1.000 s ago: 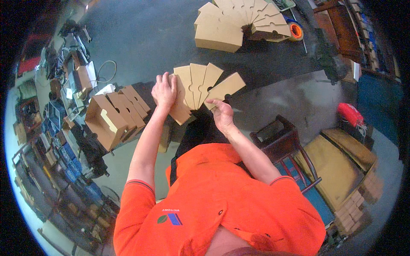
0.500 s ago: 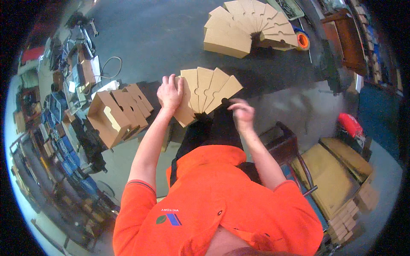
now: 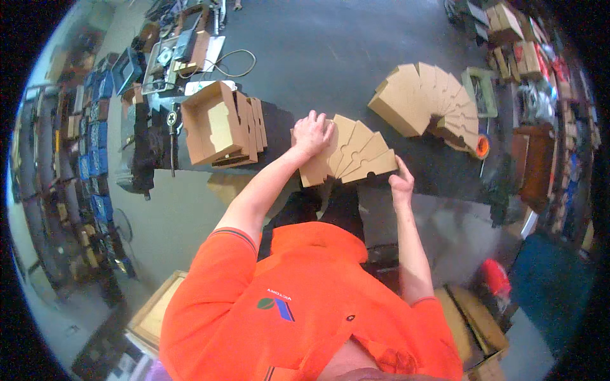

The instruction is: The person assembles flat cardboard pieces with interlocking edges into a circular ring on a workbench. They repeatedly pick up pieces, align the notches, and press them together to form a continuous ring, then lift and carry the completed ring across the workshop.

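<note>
The left hand is resting over the left end of the near boxes, which are lying in an overlapping fan at the near edge of the table. The right hand is reaching its fingertips to the rightmost box's outer corner, and whether either hand is gripping, one cannot tell. Another fan is lying farther right beside a tape roll, while open boxes are standing on the left.
</note>
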`<state>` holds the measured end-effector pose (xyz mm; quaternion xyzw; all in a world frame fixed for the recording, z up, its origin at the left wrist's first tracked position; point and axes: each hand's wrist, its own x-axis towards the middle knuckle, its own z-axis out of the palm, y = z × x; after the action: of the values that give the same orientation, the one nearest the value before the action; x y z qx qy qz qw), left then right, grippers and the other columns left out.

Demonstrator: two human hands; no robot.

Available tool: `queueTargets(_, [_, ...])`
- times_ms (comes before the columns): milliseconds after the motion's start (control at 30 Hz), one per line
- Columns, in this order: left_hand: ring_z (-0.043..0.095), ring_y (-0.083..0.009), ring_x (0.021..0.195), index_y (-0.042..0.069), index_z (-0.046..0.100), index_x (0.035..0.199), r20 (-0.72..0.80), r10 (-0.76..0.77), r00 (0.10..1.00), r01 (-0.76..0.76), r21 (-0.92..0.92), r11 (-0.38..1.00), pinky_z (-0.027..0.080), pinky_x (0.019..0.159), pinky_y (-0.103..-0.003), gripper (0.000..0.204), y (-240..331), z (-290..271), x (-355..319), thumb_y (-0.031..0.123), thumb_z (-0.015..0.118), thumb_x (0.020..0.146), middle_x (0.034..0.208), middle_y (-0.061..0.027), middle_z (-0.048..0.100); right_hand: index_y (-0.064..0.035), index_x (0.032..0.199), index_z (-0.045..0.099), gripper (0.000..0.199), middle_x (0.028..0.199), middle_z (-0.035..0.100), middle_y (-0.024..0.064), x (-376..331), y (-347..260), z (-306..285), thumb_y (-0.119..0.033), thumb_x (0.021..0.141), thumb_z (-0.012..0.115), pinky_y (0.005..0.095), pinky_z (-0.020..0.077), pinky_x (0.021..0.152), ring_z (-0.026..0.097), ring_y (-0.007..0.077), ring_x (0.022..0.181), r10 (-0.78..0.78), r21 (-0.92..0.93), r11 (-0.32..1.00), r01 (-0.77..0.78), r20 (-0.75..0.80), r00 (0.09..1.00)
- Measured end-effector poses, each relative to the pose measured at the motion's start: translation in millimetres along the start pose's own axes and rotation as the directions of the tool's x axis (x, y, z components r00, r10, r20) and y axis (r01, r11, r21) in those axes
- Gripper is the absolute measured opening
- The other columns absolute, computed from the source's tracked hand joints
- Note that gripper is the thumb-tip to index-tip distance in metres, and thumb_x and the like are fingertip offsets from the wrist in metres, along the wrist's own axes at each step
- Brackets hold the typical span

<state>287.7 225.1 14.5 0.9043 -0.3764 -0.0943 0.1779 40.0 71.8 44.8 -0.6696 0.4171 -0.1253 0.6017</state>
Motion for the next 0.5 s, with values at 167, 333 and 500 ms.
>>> queueTargets(167, [0.046,-0.0341,0.116,0.004,0.052,0.119,-0.158,0.026,0.987,-0.051,-0.155,0.987,0.030,0.104,-0.048,0.043,-19.0,-21.4,-30.0,0.033,0.055,0.087,0.119,-0.0190,0.051,-0.0012,0.110,0.062,0.048,0.124,0.055,0.0185,-18.7,-158.7,76.1,-0.009,0.063,0.060,0.0363,0.0399,0.100,0.052,0.0309,0.116,-0.567,-0.265,0.752,0.603,0.203,0.798])
queueTargets(333, [0.059,-0.0332,0.094,0.000,0.059,0.108,-0.123,-0.062,0.990,0.015,-0.350,0.937,0.044,0.090,-0.044,0.030,-29.9,-52.4,-118.9,0.021,0.057,0.086,0.099,-0.0164,0.062,-0.0085,0.089,0.071,0.038,0.137,0.043,0.0187,-56.9,-217.9,224.5,-0.022,0.053,0.067,0.0492,0.0233,0.110,0.030,0.0301,0.135,-0.617,0.008,0.297,0.955,0.765,0.186])
queueTargets(500, [0.064,-0.0209,0.065,-0.005,0.064,0.093,0.069,-0.292,0.954,0.217,-0.831,0.512,0.052,0.064,-0.033,0.021,-44.5,-71.3,-205.0,0.014,0.055,0.089,0.071,-0.0106,0.066,-0.0029,0.083,0.069,0.031,0.125,0.052,0.0150,-56.1,-218.4,290.7,-0.021,0.059,0.063,0.0440,0.0295,0.106,0.041,0.0261,0.126,-0.307,-0.126,0.051,0.991,0.942,0.136])
